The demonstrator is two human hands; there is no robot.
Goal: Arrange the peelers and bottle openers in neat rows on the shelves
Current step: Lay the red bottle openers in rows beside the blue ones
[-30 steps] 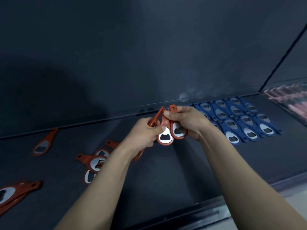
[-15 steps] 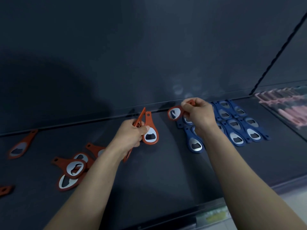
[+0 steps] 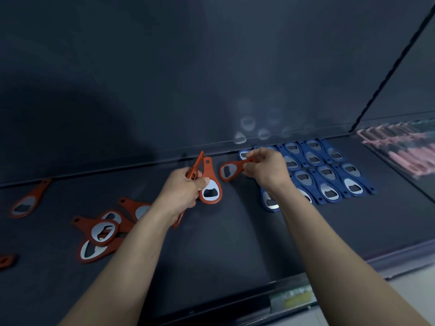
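Note:
My left hand (image 3: pixel 184 191) grips a small bunch of orange bottle openers (image 3: pixel 210 187), one facing me with its metal head down and another seen edge-on. My right hand (image 3: pixel 266 168) pinches the handle of a single orange bottle opener (image 3: pixel 229 170), held low near the back of the dark shelf (image 3: pixel 235 243), just left of the blue bottle openers (image 3: pixel 327 175). Those lie in neat rows at the back right. Loose orange openers (image 3: pixel 103 229) lie in a heap at the left, with another orange opener (image 3: pixel 28 203) farther left.
Pink items (image 3: pixel 400 147) lie in rows on the adjoining shelf section at the far right, behind a divider. A shelf edge strip with a price label (image 3: pixel 294 298) runs along the front. The dark back wall rises behind the shelf.
My right hand took one orange opener out of the bunch and carried it right and down toward the shelf beside the blue rows. My left hand keeps hold of the other orange openers.

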